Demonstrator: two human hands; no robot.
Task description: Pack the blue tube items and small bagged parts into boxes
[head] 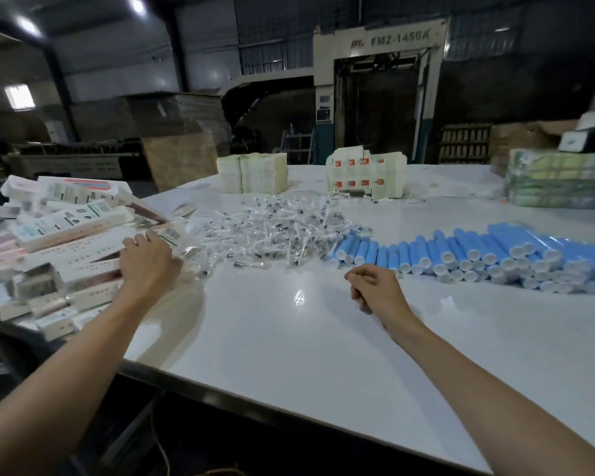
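Left hand (pixel 150 261) grips box (pixel 173 235) end; right hand (pixel 375 286) loosely curled, empty. Blue tubes (pixel 478 247) likely light, stiff, roll-prone: grasp mid-body.

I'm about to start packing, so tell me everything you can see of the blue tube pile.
The blue tubes are many glossy, plastic-looking cylinders with white ends facing the person. They lie on their sides, side by side, stacked higher toward the right, on the white table. Their left end meets the bagged parts. The right hand is near, not touching.
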